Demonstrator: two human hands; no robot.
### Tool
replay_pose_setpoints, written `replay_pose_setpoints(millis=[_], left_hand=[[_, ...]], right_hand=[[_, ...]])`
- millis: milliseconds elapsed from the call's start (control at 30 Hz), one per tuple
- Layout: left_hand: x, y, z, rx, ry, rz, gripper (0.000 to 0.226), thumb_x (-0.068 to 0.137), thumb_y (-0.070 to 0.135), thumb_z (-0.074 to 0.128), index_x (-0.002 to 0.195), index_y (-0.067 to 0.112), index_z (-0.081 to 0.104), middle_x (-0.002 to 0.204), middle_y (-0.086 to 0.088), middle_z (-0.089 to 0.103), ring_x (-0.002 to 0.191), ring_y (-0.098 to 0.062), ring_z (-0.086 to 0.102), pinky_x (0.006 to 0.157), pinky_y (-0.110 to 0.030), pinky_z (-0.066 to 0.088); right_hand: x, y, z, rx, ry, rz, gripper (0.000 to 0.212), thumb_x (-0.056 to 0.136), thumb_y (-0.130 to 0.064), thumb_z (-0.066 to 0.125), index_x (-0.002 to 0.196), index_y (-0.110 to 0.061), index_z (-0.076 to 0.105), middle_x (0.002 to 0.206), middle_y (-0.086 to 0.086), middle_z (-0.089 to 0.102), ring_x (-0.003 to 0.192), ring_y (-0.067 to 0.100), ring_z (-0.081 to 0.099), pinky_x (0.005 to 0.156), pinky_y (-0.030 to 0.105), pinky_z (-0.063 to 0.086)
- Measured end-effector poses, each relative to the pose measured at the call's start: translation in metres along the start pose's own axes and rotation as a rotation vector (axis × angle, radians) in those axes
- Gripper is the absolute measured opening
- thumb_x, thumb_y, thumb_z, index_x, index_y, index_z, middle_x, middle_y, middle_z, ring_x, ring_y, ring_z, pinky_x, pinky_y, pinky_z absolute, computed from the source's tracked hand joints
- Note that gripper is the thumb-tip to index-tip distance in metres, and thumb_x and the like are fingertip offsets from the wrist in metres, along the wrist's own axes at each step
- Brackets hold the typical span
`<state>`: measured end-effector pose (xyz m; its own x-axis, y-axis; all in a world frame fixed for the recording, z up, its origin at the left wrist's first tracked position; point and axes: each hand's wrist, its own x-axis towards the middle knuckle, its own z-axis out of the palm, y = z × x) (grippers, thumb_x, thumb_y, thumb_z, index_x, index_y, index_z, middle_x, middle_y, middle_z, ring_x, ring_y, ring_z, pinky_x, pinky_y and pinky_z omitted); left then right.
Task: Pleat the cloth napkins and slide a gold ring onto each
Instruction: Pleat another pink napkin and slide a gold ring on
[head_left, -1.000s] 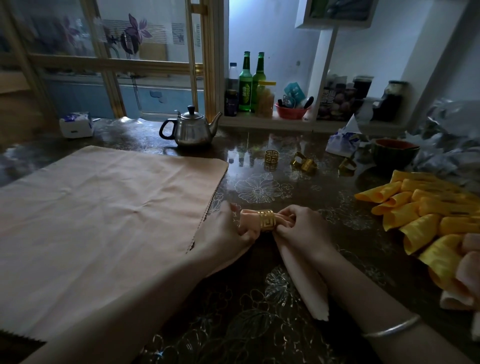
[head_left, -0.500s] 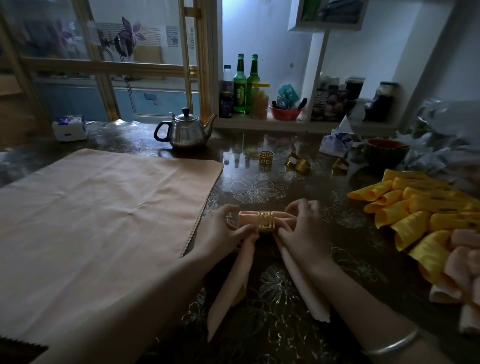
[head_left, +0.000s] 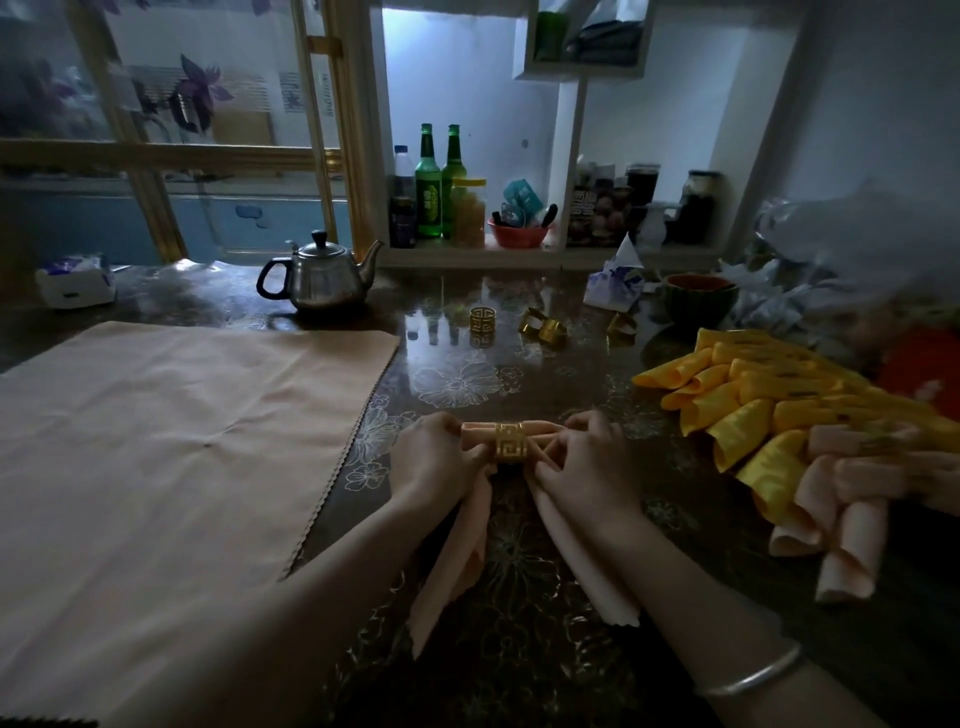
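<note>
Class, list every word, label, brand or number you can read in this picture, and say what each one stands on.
No text here can be read for certain.
Labels on the green bottles: blurred.
Print on the shelf box: blurred.
Dark marks on the yellow napkins: too small.
Blue print on the tissue pack: unreadable.
The gold ring on the peach napkin: a fretwork pattern, no letters.

Light dim, bluish. Dark glossy tabletop (head_left: 571, 374), floral print. Steel teapot (head_left: 324, 278) at far side. Behind teapot: gold-framed glass panels (head_left: 208, 104), purple flower decals. Right of teapot: white wall (head_left: 467, 78), white shelf unit (head_left: 566, 156), green bottles (head_left: 428, 197).
</note>
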<state>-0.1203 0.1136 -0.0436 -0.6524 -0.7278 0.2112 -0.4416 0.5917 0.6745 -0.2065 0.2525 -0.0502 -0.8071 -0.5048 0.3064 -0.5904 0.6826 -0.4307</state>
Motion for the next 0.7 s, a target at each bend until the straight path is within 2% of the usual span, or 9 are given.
replay_pose_setpoints(millis=[67,133,200,267,400,500,600,700], left_hand=[[-0.004,0.007,0.003,-0.023,-0.020,0.019,0.028,0.080,0.037,0.075,0.100,0.019,0.069,0.090,0.008,0.062,0.085,-0.011,0.059,0.075,-0.028,0.051],[-0.006,0.016,0.009,-0.092,-0.051,0.023,0.022,0.080,0.036,0.076,0.096,0.024,0.068,0.090,0.007,0.067,0.082,-0.011,0.064,0.074,-0.032,0.055],[-0.007,0.024,0.011,-0.231,-0.069,-0.007,0.017,0.077,0.034,0.079,0.087,0.030,0.066,0.086,0.004,0.070,0.074,-0.013,0.069,0.069,-0.038,0.060],[-0.012,0.040,0.015,-0.352,-0.086,-0.021,0.018,0.074,0.030,0.082,0.085,0.029,0.067,0.082,0.000,0.072,0.068,-0.017,0.071,0.064,-0.041,0.061],[-0.029,0.084,0.032,-0.482,-0.161,0.043,0.019,0.077,0.024,0.080,0.091,0.021,0.067,0.080,-0.003,0.072,0.063,-0.015,0.072,0.061,-0.040,0.061],[-0.045,0.130,0.056,-0.468,-0.211,0.138,0.023,0.075,0.036,0.079,0.091,0.026,0.066,0.084,0.003,0.072,0.073,-0.016,0.071,0.067,-0.041,0.061],[-0.067,0.174,0.086,-0.380,-0.260,0.200,0.030,0.075,0.042,0.076,0.095,0.023,0.065,0.091,0.002,0.070,0.081,-0.018,0.069,0.072,-0.040,0.059],[-0.096,0.211,0.122,-0.343,-0.332,0.208,0.030,0.078,0.040,0.076,0.097,0.023,0.061,0.096,-0.001,0.068,0.084,-0.021,0.068,0.074,-0.041,0.059]], right_hand=[[0.000,0.006,-0.007,0.048,-0.013,0.052,0.025,0.089,-0.031,0.065,0.107,-0.015,0.069,0.131,0.001,0.044,0.117,0.016,0.044,0.086,0.020,0.039],[0.001,0.016,-0.015,0.195,-0.046,0.104,0.026,0.089,-0.028,0.065,0.108,-0.011,0.069,0.135,0.002,0.042,0.119,0.014,0.046,0.080,0.013,0.036],[0.004,0.025,-0.023,0.376,-0.110,0.149,0.029,0.089,-0.028,0.067,0.109,-0.008,0.070,0.140,0.002,0.042,0.126,0.014,0.044,0.085,0.013,0.036],[0.002,0.040,-0.035,0.444,-0.078,0.146,0.030,0.087,-0.033,0.069,0.103,-0.008,0.072,0.139,0.003,0.046,0.128,0.016,0.045,0.095,0.021,0.038],[-0.006,0.073,-0.073,0.389,0.126,0.119,0.027,0.085,-0.036,0.071,0.095,-0.011,0.072,0.129,-0.005,0.051,0.120,0.011,0.050,0.099,0.025,0.041],[-0.020,0.108,-0.116,0.289,0.233,0.184,0.023,0.083,-0.039,0.071,0.092,-0.018,0.070,0.124,-0.005,0.058,0.110,0.013,0.057,0.093,0.038,0.051],[-0.041,0.149,-0.156,0.288,0.252,0.253,0.021,0.080,-0.041,0.074,0.090,-0.024,0.068,0.102,-0.006,0.068,0.093,0.011,0.064,0.081,0.041,0.056],[-0.065,0.191,-0.187,0.249,0.221,0.326,0.017,0.082,-0.037,0.074,0.089,-0.022,0.069,0.099,-0.006,0.069,0.090,0.012,0.064,0.080,0.039,0.056]])
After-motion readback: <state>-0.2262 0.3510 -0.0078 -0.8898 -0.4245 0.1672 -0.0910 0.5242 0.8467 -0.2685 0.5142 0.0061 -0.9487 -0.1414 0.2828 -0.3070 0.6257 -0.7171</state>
